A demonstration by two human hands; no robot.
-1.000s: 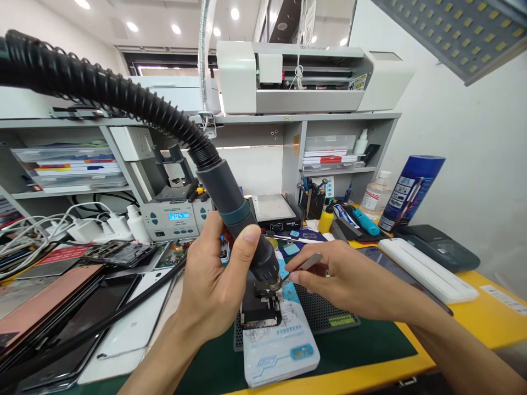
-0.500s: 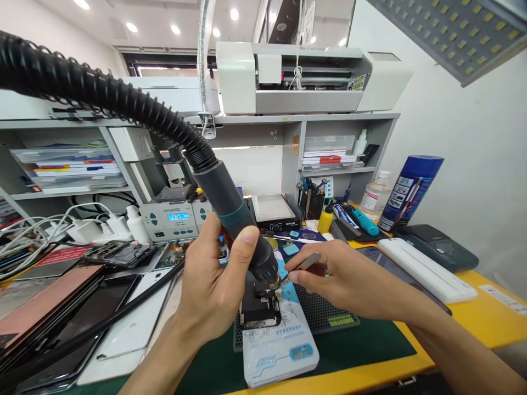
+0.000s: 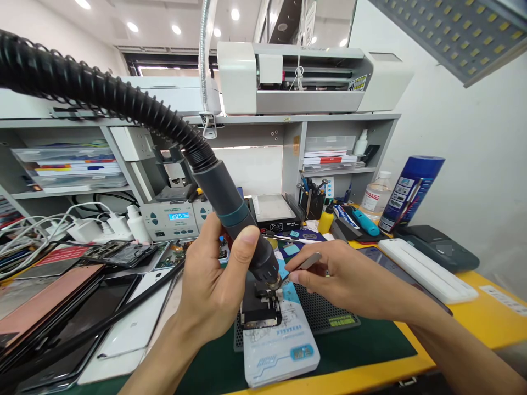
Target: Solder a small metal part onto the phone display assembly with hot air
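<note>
My left hand is wrapped round the dark grey handle of a hot air gun, thumb along its side. The gun slants down to the right, its nozzle just above a small black phone part with a flex piece. That part lies on a white and blue box. Pinched in my right hand are metal tweezers, their tips close to the nozzle. Whether the tips touch the part is hidden by the nozzle.
A black ribbed hose crosses the upper left. The hot air station shows 285. Several phones, among them a white one, lie left. A blue spray can and a white bar-shaped device stand or lie right. A black perforated mat is under the box.
Both hands, the hot air gun and the tweezers hold nearly the same position. Only a very slight shift of the whole view shows.
</note>
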